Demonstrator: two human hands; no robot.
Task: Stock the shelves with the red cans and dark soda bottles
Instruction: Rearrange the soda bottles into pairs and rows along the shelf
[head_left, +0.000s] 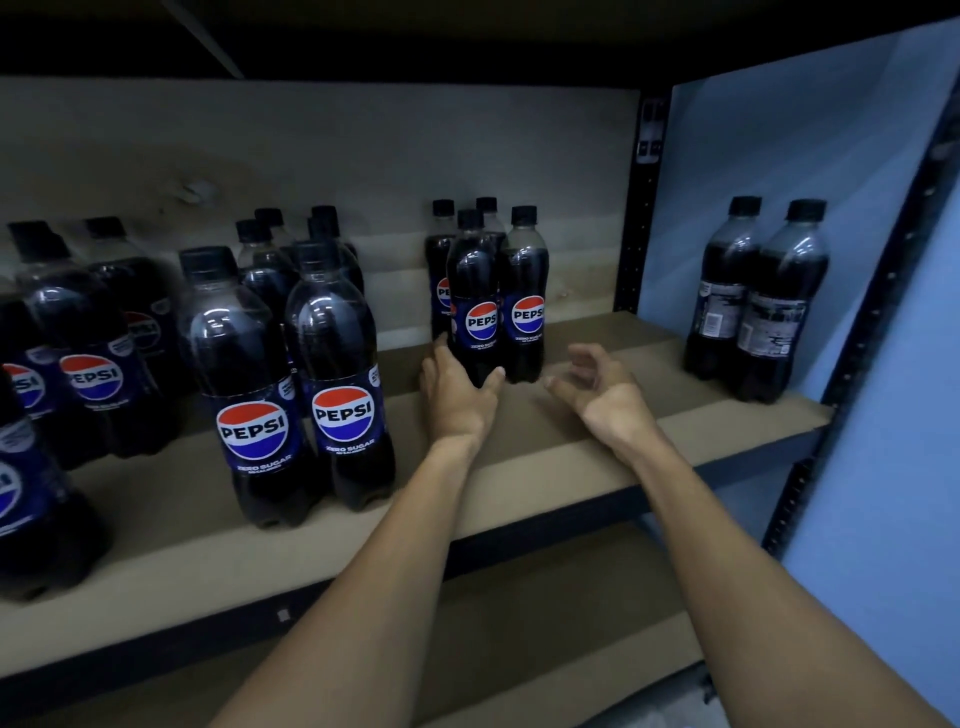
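Dark soda bottles with black caps stand upright on a brown shelf board (582, 447). My left hand (457, 389) grips the base of the front bottle (474, 291) of a small middle cluster, thumb on one side and fingers on the other. A second bottle (524, 291) stands right beside it, with others behind. My right hand (597, 384) hovers just right of that cluster, fingers loosely curled, holding nothing. No red cans are in view.
Two bottles (753, 306) stand at the shelf's right end beside a black metal upright (857, 332) and a blue wall. Several more bottles (291, 374) fill the left half. A lower shelf board (519, 639) shows beneath my arms.
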